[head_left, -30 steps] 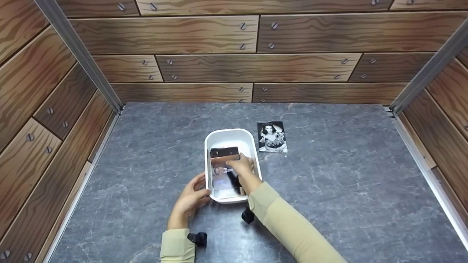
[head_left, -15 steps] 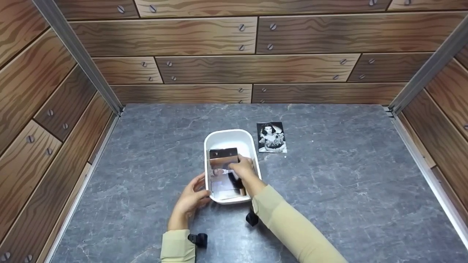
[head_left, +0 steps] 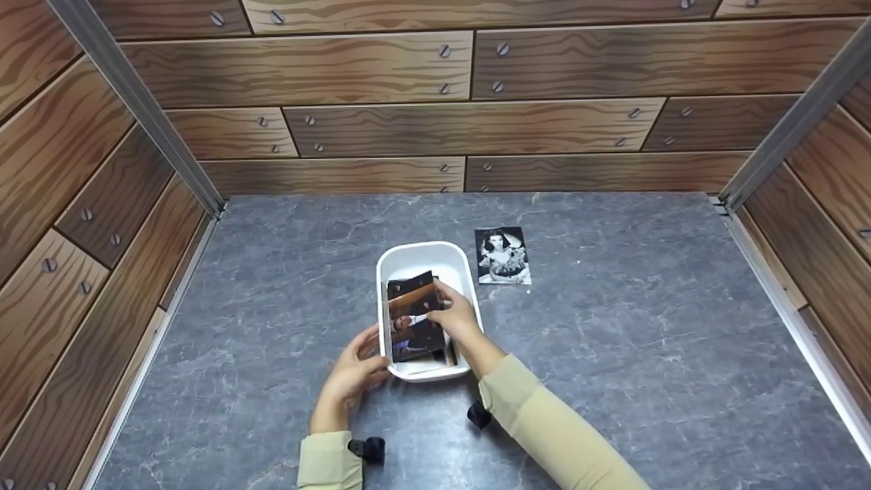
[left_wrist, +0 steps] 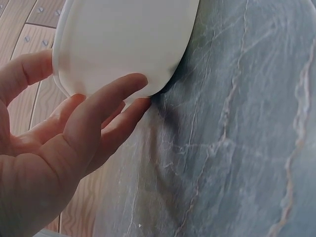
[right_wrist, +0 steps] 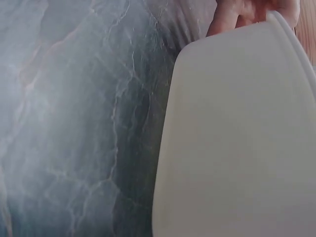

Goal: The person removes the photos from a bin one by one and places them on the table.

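Observation:
In the head view, a white plastic tub (head_left: 424,250) stands at mid-table with several photos inside. My right hand (head_left: 457,314) reaches into it and pinches the right edge of a dark photo (head_left: 416,340) showing a figure in a white collar. That photo sits tilted over the others, whose edges show beneath it. My left hand (head_left: 355,371) holds the tub's near left corner, thumb by the rim and fingers along the outer wall. The left wrist view shows its fingers against the tub's side. In the right wrist view the tub's wall hides my right hand.
A black-and-white photo (head_left: 503,256) of a person in a ruffled dress lies flat on the grey marbled table (head_left: 633,327), right of the tub's far end. Wood-patterned walls (head_left: 374,128) enclose the table at the back and sides.
My right hand has drawn the top photo's right edge up, so it tilts and its picture shows without glare. The left hand keeps its place at the tub's corner.

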Demonstrator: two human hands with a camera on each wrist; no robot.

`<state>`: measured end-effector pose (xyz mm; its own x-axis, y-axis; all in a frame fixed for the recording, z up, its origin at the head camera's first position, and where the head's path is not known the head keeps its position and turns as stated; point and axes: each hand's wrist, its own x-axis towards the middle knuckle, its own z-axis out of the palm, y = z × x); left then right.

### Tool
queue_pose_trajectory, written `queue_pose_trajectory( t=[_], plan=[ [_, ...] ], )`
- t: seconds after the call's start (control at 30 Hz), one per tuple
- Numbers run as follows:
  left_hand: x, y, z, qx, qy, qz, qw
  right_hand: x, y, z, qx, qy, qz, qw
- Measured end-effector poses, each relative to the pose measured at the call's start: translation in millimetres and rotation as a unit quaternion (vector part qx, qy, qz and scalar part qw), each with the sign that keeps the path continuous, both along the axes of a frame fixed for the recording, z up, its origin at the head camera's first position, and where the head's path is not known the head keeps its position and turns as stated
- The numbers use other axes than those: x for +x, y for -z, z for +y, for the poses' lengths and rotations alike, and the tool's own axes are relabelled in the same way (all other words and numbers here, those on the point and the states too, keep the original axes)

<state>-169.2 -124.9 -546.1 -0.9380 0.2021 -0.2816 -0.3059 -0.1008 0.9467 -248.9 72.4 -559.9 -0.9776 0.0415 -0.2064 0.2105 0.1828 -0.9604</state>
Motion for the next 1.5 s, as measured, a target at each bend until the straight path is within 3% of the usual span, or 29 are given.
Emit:
queue_pose_trajectory(
  t=[0.1,0.3,0.5,0.6,0.8,0.9,0.97,1.0,1.03,1.13,1.2,1.23,1.27,1.5],
  plan=[
    [0.7,-0.5,-0.2,-0.002,-0.001,-0.001,1.0000,13.2,-21.9,-3.6,-0.007,-0.025,-0.013,0.9996],
    [1.0,-1.5,0.6,-0.011,-0.005,-0.007,0.9999,14.4,-30.9,-5.1,-0.012,-0.045,-0.025,0.9986],
    [0.5,-1.4,0.4,-0.008,-0.004,-0.011,0.9999,0.3,-43.5,8.4,0.002,0.001,0.007,1.0000],
    [0.2,-0.6,1.0,-0.005,-0.004,-0.005,1.0000,-10.5,-55.6,23.8,-0.032,0.035,0.021,0.9987],
    [0.2,-0.5,1.8,-0.004,-0.008,-0.003,1.0000,-35.8,-75.6,75.9,-0.069,0.097,0.058,0.9911],
    [-0.1,-1.0,1.6,-0.006,-0.009,-0.006,0.9999,-49.4,-81.1,110.1,-0.075,0.124,0.046,0.9884],
    [-0.3,-1.1,1.2,-0.006,-0.010,-0.007,0.9999,-59.0,-80.2,134.0,-0.084,0.144,0.025,0.9857],
    [-0.4,-1.2,1.1,-0.006,-0.010,-0.008,0.9999,-66.3,-71.0,148.7,-0.107,0.156,0.034,0.9814],
    [-0.5,-1.8,0.7,-0.006,-0.010,-0.007,0.9999,-88.6,-41.4,174.6,-0.135,0.159,0.035,0.9773],
    [-1.0,-2.6,0.2,-0.007,-0.009,-0.008,0.9999,-97.6,-31.6,205.7,-0.143,0.198,0.015,0.9697],
    [-1.1,-3.3,0.7,-0.007,-0.009,-0.010,0.9999,-99.1,-26.2,223.9,-0.145,0.214,0.000,0.9659],
    [-1.2,-3.6,1.0,-0.007,-0.008,-0.010,0.9999,-96.0,-31.4,229.2,-0.126,0.216,-0.029,0.9678],
    [-1.2,-3.5,1.2,-0.008,-0.008,-0.010,0.9999,-77.5,-56.1,221.7,-0.104,0.225,-0.053,0.9673],
    [-1.1,-2.0,0.6,-0.005,-0.003,-0.006,1.0000,-70.9,-33.6,246.0,-0.131,0.202,-0.108,0.9646]
  ],
)
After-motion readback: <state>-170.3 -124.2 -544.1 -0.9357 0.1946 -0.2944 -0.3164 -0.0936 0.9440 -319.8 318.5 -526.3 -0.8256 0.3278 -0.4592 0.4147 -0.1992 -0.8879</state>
